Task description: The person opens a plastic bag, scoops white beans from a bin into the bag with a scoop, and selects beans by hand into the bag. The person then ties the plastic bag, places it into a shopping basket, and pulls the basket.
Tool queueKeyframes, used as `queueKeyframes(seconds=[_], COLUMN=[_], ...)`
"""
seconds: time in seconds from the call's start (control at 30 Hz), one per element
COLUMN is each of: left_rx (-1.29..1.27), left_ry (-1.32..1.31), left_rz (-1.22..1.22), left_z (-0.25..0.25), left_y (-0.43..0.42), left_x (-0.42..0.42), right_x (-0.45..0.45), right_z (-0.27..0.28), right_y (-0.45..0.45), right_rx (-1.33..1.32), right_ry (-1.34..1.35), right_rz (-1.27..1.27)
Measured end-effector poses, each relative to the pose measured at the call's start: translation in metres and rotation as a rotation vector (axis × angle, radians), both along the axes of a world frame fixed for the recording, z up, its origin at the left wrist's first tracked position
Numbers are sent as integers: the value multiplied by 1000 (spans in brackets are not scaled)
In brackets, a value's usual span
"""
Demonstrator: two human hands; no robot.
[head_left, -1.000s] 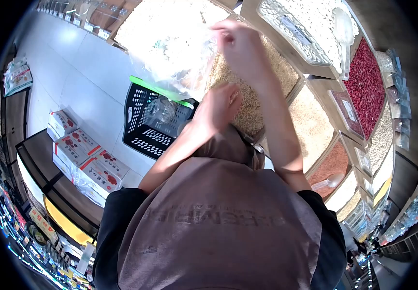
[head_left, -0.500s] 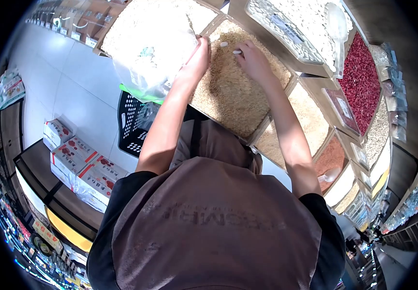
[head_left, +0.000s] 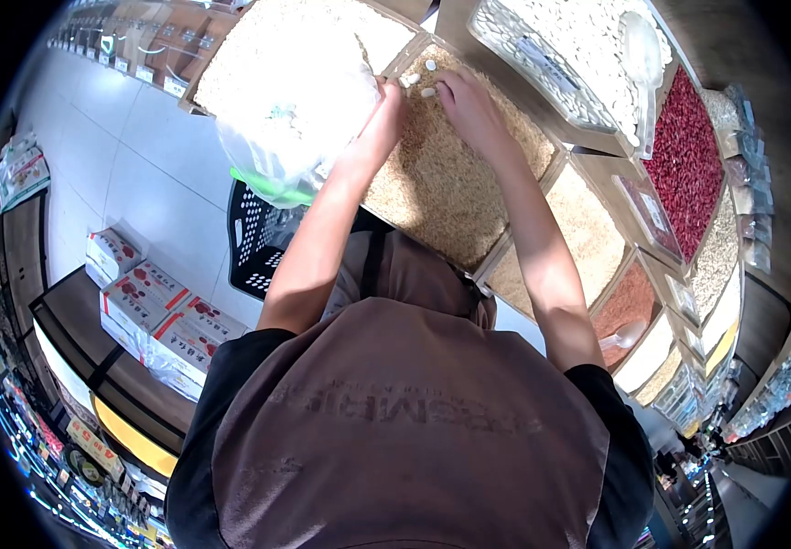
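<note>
My left hand (head_left: pixel 382 123) is closed at the right edge of a large, translucent white plastic bag (head_left: pixel 299 101), gripping it; glare washes out the bag's contents. Over a bin of tan grain (head_left: pixel 446 183), my right hand (head_left: pixel 470 108) has its fingers curled, the tips at a white bean (head_left: pixel 428 92). Another white bean (head_left: pixel 431 65) lies a little farther off on the grain. More white bean shapes (head_left: pixel 410 80) show beside my left fingertips; whether that hand touches them I cannot tell.
A bin of white beans (head_left: pixel 587 23) with a clear scoop (head_left: pixel 640 55) stands at upper right, beside red beans (head_left: pixel 683 165). Paler grain (head_left: pixel 574 220) and reddish grain (head_left: pixel 629 297) fill nearer bins. A black basket (head_left: pixel 253 242) sits below the bag, left of me; boxes (head_left: pixel 153 302) stand lower left.
My right hand has shifted slightly left, toward my left hand. The white beans are arranged differently, with one now farther off on the grain. My left hand stays at the bag's edge.
</note>
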State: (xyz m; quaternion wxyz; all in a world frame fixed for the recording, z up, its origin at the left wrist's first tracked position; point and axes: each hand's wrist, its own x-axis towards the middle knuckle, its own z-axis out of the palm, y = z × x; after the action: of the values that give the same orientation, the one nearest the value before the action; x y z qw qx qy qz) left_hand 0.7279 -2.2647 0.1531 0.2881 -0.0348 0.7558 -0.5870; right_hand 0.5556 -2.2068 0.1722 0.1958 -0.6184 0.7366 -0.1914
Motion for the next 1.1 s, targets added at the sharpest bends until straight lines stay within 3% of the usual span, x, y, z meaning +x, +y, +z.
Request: queueKeyframes(seconds=[0.07,0.17,0.2,0.23,0.33,0.37,0.47,0.53,0.57,0.63,0.67,0.7,0.77,0.8,0.83,0.9,0.93,0.97,1.1], left_rx=[28,984,1654,1751,1595,1312,1113,1039,1043,1333,1454,1683,1852,1888,1921,1897,1803,1698,1528], left_ry=[113,1012,1682,1715,1967,1909,1871,1645,1640,1592,1571,1560,1540,1602,1659,1628,1742,1851,1828], left_rz=[-35,325,616,618,562,648,758,699,698,865,899,975,1053,920,781,751,649,545,621], left_z=[20,70,61,96,155,163,141,127,129,138,141,145,133,123,111,83,67,53,3], left_y=[10,41,51,66,81,73,50,51,57,77,87,94,112,117,119,109,100,88,33], left_x=[10,20,19,30,68,78,100,107,107,104,100,96,81,71,58,27,9,-6,-41], right_x=[1,2,2,4,22,34,83,109,114,116,107,87,38,13,-3,-26,-27,-27,-25], right_z=[-10,-7,-4,3,27,37,69,85,90,92,90,79,54,33,6,-32,-21,-20,-28], right_y=[-8,-7,-4,0,17,22,20,7,4,-11,-17,-24,-44,-48,-53,-60,-58,-58,-65], right_rx=[-53,-85,-84,-106,-197,-273,-485,-700,-699,-506,-502,-590,-268,-484,-482,-315,-121,-118,-64], right_ry=[-107,-283,-283,-330,-476,-572,-570,-280,-281,-501,-591,-512,-294,-78,-76,336,336,342,401], right_rz=[-84,-188,-187,-226,-272,-277,-59,222,216,201,57,2,-166,21,22,208,274,278,373])
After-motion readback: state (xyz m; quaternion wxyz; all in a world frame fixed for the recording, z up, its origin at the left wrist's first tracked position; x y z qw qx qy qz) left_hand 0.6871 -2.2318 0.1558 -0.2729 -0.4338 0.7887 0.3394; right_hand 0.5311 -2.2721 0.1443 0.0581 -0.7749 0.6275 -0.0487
